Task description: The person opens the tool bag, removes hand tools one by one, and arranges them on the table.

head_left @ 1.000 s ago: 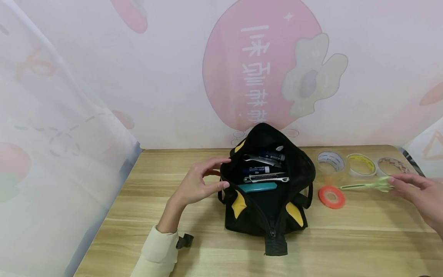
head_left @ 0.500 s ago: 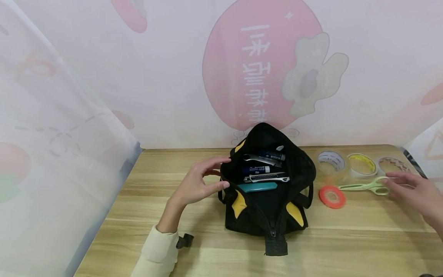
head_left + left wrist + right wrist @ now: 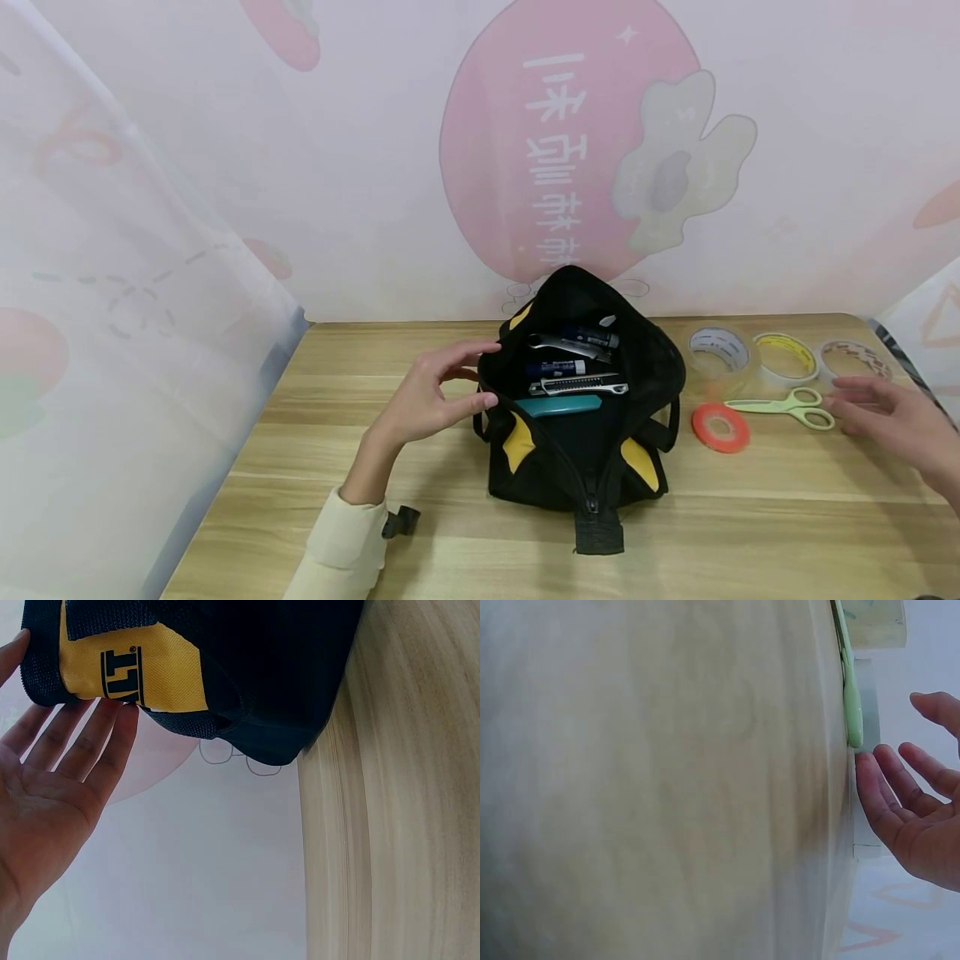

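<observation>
My left hand [image 3: 435, 400] holds the left rim of an unzipped black and yellow tool bag [image 3: 540, 479], with thumb and index finger at the edge. In the left wrist view other fingers [image 3: 90, 746] lie along its yellow side. Inside the bag are a utility knife [image 3: 581, 384], a teal-handled tool [image 3: 558, 406], dark markers [image 3: 555, 368] and a wrench-like metal tool [image 3: 570, 346]. My right hand [image 3: 892, 417] is loosely spread just right of green scissors [image 3: 791, 407], which lie on the table. In the right wrist view its fingertips are close beneath the scissors' handle [image 3: 853, 712], holding nothing.
A red tape roll [image 3: 720, 427] lies between bag and scissors. Behind stand a clear tape roll [image 3: 701, 379], a yellow-cored roll [image 3: 806, 358] and another roll [image 3: 870, 358] along the wooden table's [image 3: 300, 467] back edge. A printed cloth [image 3: 360, 167] hangs behind.
The right hand has let go of the scissors and drawn slightly away from them. The scissors now lie on the table, turned with handles lower right. Left hand and bag stay put.
</observation>
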Tool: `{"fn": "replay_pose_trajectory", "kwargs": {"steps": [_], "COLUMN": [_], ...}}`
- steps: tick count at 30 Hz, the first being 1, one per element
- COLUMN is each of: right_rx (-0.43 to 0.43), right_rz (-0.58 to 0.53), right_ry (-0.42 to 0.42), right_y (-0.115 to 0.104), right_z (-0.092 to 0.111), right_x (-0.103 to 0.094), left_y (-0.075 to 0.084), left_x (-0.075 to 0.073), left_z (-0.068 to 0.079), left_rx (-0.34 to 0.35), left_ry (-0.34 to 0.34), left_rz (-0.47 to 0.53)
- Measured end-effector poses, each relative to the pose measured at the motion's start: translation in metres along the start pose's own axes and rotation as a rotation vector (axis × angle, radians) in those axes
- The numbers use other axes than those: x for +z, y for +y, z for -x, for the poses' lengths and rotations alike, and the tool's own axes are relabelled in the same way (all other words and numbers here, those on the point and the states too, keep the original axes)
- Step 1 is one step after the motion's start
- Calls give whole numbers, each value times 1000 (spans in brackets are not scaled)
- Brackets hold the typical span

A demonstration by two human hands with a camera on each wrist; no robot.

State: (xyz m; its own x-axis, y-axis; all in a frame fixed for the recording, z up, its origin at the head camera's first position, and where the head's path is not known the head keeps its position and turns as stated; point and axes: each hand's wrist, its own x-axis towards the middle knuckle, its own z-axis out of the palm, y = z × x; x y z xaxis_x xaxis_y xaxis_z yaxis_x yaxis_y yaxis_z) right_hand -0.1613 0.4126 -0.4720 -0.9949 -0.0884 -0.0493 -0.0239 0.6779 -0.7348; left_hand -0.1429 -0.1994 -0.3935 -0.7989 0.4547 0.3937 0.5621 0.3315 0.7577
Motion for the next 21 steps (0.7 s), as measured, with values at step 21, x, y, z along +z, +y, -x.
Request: {"fn": "replay_pose_trajectory", "kwargs": {"steps": [21], "right_rx": [-58], "right_rz": [90], "right_ry": [26], "right_y": [-44], "right_z": [-3], "right_x": [-2], "left_y": [-2], "left_x": [0], "left_z": [1], "left_rx": [3], "left_ry": [1], "left_rz": [-9]}}
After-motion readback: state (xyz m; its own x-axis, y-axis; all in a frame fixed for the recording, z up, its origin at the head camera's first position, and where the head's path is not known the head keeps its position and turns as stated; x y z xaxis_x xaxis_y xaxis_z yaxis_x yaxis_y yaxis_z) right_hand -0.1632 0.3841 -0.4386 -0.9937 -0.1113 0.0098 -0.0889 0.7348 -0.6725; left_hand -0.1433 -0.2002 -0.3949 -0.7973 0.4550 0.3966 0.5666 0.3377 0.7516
